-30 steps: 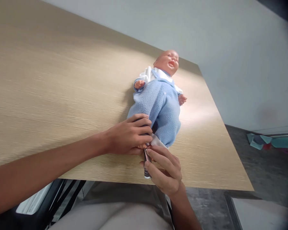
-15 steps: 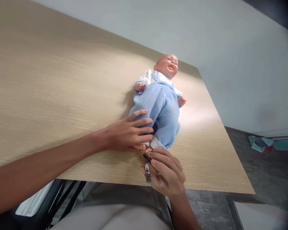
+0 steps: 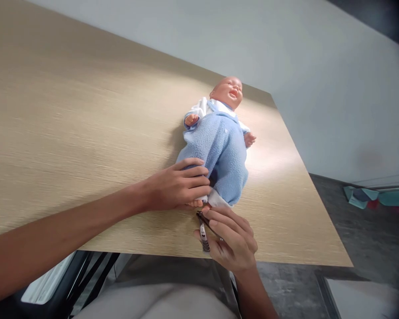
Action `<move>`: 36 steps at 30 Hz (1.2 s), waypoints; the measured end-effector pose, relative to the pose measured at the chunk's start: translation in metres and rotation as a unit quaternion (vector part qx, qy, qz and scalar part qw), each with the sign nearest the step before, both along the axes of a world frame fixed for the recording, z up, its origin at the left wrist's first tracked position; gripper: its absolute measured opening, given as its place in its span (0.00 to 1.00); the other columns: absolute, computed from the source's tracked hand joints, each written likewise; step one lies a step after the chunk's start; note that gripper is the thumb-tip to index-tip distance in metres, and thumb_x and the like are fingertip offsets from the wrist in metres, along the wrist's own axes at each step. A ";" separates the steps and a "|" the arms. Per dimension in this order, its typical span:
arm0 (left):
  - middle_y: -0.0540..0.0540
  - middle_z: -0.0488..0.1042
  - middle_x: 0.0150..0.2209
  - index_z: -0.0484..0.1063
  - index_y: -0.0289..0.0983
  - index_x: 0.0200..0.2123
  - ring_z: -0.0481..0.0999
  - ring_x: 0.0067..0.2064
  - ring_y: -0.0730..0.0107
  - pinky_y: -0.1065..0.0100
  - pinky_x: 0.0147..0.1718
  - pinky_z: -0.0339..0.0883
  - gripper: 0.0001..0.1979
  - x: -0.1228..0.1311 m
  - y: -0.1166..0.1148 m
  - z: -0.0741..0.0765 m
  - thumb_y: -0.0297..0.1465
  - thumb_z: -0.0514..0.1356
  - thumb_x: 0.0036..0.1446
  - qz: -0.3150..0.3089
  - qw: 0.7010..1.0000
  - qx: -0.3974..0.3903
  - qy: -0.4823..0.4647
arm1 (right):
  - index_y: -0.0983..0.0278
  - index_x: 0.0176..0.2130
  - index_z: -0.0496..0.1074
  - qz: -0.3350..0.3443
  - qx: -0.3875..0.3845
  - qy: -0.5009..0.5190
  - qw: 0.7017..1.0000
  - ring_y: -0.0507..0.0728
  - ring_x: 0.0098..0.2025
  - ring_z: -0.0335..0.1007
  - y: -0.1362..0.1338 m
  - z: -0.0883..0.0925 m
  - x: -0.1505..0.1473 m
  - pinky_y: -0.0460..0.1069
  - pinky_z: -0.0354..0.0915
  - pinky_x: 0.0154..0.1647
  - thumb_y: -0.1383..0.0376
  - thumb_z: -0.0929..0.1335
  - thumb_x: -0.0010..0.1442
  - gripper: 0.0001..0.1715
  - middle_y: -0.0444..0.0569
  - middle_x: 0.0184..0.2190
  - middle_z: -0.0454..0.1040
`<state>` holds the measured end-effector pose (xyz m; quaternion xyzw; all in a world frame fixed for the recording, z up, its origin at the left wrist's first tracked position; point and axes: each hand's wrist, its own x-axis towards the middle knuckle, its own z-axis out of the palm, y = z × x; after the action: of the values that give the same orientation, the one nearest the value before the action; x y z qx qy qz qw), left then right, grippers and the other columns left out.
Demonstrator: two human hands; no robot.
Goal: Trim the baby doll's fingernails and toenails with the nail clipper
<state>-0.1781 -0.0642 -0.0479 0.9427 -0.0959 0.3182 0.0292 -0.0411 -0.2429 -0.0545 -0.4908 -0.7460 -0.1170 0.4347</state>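
A baby doll (image 3: 219,137) in blue fleece overalls and a white shirt lies on its back, feet toward me. My left hand (image 3: 177,186) is laid across its lower leg at the left, fingers curved over the trouser leg and thumb hidden. Some small toes show below that hand. In my right hand (image 3: 234,239) is a small dark metal nail clipper (image 3: 203,232) with a light, patterned lever, pinched between thumb and fingers. Its tip is close to the doll's other foot (image 3: 206,207), which my fingers partly cover; whether they touch cannot be made out.
The doll rests near the front edge of a light wooden table (image 3: 86,110). A pale wall (image 3: 319,88) stands behind. At the lower left is a black-framed object (image 3: 49,279) with a white panel. Coloured cloths (image 3: 362,197) lie low at the right.
The view has shifted slightly. Both hands keep their places at the doll's legs, and the clipper has hardly moved.
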 end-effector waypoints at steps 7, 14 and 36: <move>0.43 0.79 0.44 0.74 0.34 0.44 0.74 0.54 0.61 0.55 0.64 0.58 0.18 0.000 0.000 -0.003 0.36 0.47 0.74 -0.008 1.000 -0.017 0.006 | 0.65 0.38 0.73 0.005 0.034 -0.050 0.998 0.57 0.43 0.79 0.004 0.007 -0.003 0.49 0.77 0.34 0.76 0.70 0.60 0.08 0.54 0.43 0.80; 0.44 0.80 0.44 0.74 0.35 0.43 0.74 0.53 0.61 0.55 0.64 0.59 0.19 0.000 -0.001 -0.003 0.36 0.46 0.74 -0.006 1.000 -0.025 0.007 | 0.66 0.38 0.73 0.014 0.029 -0.060 0.998 0.57 0.43 0.77 0.006 0.013 -0.006 0.50 0.76 0.35 0.76 0.70 0.59 0.08 0.55 0.43 0.78; 0.45 0.80 0.44 0.74 0.36 0.43 0.74 0.53 0.62 0.55 0.64 0.58 0.18 0.000 -0.001 -0.003 0.35 0.46 0.74 -0.004 1.000 -0.027 0.009 | 0.64 0.40 0.75 0.022 -0.024 -0.079 0.996 0.55 0.41 0.75 0.003 0.016 -0.009 0.50 0.75 0.38 0.75 0.67 0.64 0.08 0.52 0.41 0.77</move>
<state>-0.1786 -0.0655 -0.0509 0.9440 -0.0902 0.3121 0.0569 -0.0499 -0.2395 -0.0387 -0.4733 -0.7914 -0.1279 0.3651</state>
